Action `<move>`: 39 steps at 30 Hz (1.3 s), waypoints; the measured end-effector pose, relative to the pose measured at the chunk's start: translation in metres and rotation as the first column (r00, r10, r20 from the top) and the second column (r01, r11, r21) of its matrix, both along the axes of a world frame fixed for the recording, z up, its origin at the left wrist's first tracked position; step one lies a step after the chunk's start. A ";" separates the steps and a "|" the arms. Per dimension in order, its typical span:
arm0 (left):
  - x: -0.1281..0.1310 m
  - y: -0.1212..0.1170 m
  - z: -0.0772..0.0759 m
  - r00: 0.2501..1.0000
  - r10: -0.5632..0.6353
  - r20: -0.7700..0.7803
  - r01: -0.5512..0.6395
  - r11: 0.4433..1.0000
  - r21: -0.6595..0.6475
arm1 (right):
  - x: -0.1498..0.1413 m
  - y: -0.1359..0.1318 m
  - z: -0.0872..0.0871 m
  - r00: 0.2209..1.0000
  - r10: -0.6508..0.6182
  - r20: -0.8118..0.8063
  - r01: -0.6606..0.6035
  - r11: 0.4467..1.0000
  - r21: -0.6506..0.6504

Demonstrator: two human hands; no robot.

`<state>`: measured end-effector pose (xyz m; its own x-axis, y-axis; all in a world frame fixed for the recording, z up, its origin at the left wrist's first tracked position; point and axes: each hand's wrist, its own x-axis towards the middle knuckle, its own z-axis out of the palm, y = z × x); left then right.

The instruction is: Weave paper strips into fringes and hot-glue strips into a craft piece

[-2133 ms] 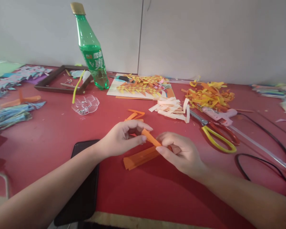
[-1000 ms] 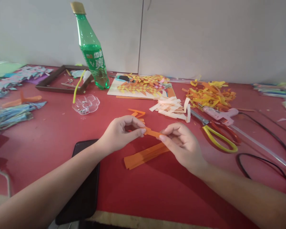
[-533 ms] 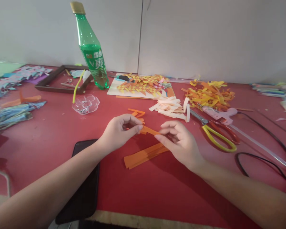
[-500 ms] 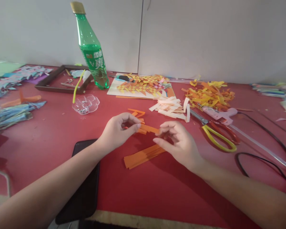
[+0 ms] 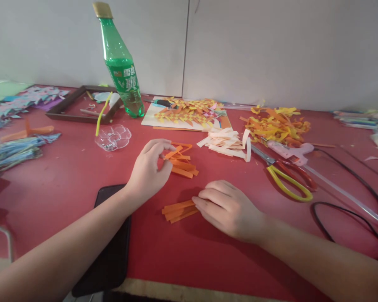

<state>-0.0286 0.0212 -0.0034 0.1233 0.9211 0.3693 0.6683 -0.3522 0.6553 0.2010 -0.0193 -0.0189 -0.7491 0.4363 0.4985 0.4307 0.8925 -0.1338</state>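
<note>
My left hand (image 5: 151, 170) is curled over a small heap of folded orange paper pieces (image 5: 181, 162) on the red table, its thumb and fingertips pinching one of them. My right hand (image 5: 227, 209) lies palm down on a stack of flat orange paper strips (image 5: 178, 209), fingers bent over the stack's right end; whether it grips a strip is hidden.
A black phone (image 5: 105, 247) lies under my left forearm. Yellow and red scissors (image 5: 286, 178), a glue gun (image 5: 291, 150) and black cable (image 5: 349, 218) lie at right. Cream strips (image 5: 227, 142), orange-yellow scraps (image 5: 279, 123), a woven paper sheet (image 5: 189, 113), a green bottle (image 5: 121, 69), a wooden frame (image 5: 78, 105) stand behind.
Both hands held one orange strip between them above the table. Now the left hand has carried it back to the heap of folded pieces, and the right hand has dropped onto the strip stack.
</note>
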 end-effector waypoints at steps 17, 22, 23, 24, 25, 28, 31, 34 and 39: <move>0.001 -0.009 0.006 0.948 -0.246 0.204 0.276 0.951 -0.137 | 0.004 0.002 0.002 0.947 -0.125 -0.296 0.059 0.973 -0.223; 0.001 -0.014 0.009 0.744 -0.556 0.370 0.631 0.767 -0.116 | 0.007 0.001 -0.003 0.883 -0.280 -0.378 0.178 0.943 -0.281; 0.002 -0.015 0.009 0.761 -0.538 0.362 0.610 0.784 -0.118 | 0.007 0.001 -0.003 0.896 -0.239 -0.374 0.149 0.956 -0.253; 0.003 -0.015 0.008 0.787 -0.511 0.345 0.578 0.806 -0.124 | 0.007 0.002 -0.002 0.918 -0.179 -0.353 0.107 0.971 -0.213; 0.004 -0.014 0.007 0.809 -0.490 0.323 0.552 0.823 -0.133 | 0.006 0.002 -0.001 0.937 -0.117 -0.328 0.064 0.984 -0.169; 0.005 -0.013 0.006 0.828 -0.484 0.282 0.537 0.831 -0.149 | 0.005 0.003 0.005 0.962 0.024 -0.271 -0.042 0.997 -0.060; 0.005 -0.012 0.006 0.821 -0.488 0.297 0.554 0.806 -0.206 | 0.008 0.001 0.008 0.962 0.125 -0.241 -0.137 0.990 -0.030; 0.005 -0.012 0.009 0.828 -0.454 0.329 0.545 0.790 -0.281 | 0.013 0.000 0.007 0.963 0.186 -0.194 -0.195 0.980 -0.032; 0.007 -0.010 0.010 0.837 -0.375 0.399 0.507 0.806 -0.305 | 0.012 0.002 0.003 0.961 0.159 -0.226 -0.175 0.983 -0.053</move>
<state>-0.0219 0.0107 0.0065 0.4931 0.8656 0.0875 0.2447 -0.2345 0.9408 0.2133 -0.0173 -0.0158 -0.6901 0.3550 0.6307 0.2289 0.9338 -0.2751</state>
